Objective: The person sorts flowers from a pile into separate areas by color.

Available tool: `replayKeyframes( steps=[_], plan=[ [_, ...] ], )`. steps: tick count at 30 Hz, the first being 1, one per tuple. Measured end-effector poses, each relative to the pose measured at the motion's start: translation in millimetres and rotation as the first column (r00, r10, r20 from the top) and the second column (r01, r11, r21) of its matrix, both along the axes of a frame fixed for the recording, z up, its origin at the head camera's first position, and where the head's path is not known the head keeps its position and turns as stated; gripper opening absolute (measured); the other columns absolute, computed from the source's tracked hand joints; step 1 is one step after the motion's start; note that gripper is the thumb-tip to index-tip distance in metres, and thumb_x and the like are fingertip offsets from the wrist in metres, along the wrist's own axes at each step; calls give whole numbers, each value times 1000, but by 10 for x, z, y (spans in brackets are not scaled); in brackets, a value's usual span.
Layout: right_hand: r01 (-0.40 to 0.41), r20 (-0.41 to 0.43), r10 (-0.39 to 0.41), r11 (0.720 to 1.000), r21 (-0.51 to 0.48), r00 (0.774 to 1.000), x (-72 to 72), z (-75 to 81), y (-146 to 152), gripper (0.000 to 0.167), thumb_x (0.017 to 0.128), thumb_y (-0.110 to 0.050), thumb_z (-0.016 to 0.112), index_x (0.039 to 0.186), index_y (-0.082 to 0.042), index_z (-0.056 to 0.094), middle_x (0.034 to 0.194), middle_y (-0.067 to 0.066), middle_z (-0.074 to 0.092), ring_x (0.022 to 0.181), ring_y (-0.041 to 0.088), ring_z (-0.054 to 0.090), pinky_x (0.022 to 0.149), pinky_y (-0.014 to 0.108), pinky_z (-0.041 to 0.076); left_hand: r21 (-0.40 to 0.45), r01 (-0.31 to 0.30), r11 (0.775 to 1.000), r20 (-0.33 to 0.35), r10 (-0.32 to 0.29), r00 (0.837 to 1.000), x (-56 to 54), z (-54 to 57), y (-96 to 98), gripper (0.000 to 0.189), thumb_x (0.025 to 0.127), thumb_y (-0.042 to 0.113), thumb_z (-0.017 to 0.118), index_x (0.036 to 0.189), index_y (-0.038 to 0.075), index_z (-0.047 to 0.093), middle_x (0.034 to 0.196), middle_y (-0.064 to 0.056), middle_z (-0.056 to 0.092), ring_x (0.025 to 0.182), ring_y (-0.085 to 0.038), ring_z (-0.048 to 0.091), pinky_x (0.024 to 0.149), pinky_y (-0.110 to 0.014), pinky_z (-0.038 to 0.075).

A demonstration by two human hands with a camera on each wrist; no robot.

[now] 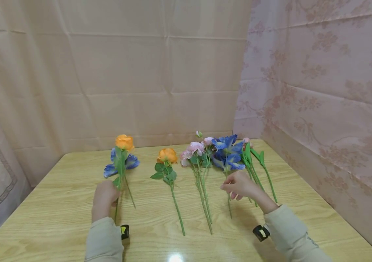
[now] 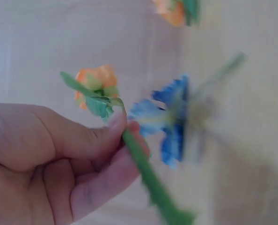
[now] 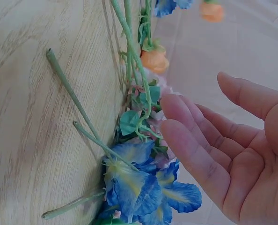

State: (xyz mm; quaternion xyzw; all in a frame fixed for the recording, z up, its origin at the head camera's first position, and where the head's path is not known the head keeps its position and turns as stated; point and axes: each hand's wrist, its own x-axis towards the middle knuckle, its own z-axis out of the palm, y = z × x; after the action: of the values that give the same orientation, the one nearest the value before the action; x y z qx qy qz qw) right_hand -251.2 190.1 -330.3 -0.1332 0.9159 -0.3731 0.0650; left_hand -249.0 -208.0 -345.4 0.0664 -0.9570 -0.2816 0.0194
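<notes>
My left hand [image 1: 105,195] pinches the green stem [image 2: 148,176] of an artificial orange rose [image 1: 124,142] between thumb and fingers. The rose is held upright, its bloom pointing toward the back of the table. Behind it a blue iris [image 1: 132,162] lies at the left, its thin stem toward the front. My right hand [image 1: 242,185] hovers over the stems of several blue irises [image 1: 227,149]. In the right wrist view its fingers [image 3: 190,150] are loosely bent and spread from the thumb, with nothing between them.
A second orange rose [image 1: 167,155] lies mid-table. To its right are pink flowers [image 1: 196,147] with long stems, and beyond the irises green-leaved stems [image 1: 262,160]. The wooden table [image 1: 58,203] meets a beige curtain [image 1: 140,72] behind and a patterned cloth [image 1: 320,91] on the right.
</notes>
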Motion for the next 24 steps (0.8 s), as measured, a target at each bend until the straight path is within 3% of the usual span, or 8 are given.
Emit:
replayKeyframes(
  steps=[5, 11, 18, 24],
  plan=[
    [-13, -6, 13, 1000, -9, 1000, 13, -6, -39, 21, 84, -14, 61, 92, 5, 64, 68, 8, 61, 55, 25, 61, 45, 31, 49, 144, 77, 987, -60, -69, 996, 35, 175, 128, 20, 79, -4, 61, 62, -5, 50, 61, -11, 56, 49, -21, 61, 50, -31, 50],
    [-19, -13, 19, 1000, 5, 1000, 10, -66, -172, 19, 84, -15, 62, 91, 3, 64, 70, 9, 62, 54, 22, 60, 45, 30, 49, 248, 152, 957, -106, -130, 986, 55, 303, 309, 5, 79, -6, 61, 79, -10, 59, 68, -13, 58, 53, -21, 61, 53, -33, 52],
    [-136, -37, 136, 991, 2, 990, 6, -104, -455, 14, 83, -11, 62, 86, 2, 63, 66, 12, 61, 54, 23, 59, 44, 29, 48, 318, 228, 920, -90, -210, 974, 61, 376, 540, 12, 81, -6, 60, 88, -14, 55, 72, -15, 59, 54, -21, 61, 53, -31, 52],
    [-207, -34, 206, 978, -20, 978, 24, -85, -688, 17, 83, -13, 63, 87, 3, 64, 64, 13, 61, 55, 26, 59, 45, 29, 49, 345, 287, 894, -92, -272, 958, 52, 371, 697, 11, 79, -6, 61, 84, -10, 52, 73, -15, 60, 56, -23, 61, 52, -31, 51]
  ],
)
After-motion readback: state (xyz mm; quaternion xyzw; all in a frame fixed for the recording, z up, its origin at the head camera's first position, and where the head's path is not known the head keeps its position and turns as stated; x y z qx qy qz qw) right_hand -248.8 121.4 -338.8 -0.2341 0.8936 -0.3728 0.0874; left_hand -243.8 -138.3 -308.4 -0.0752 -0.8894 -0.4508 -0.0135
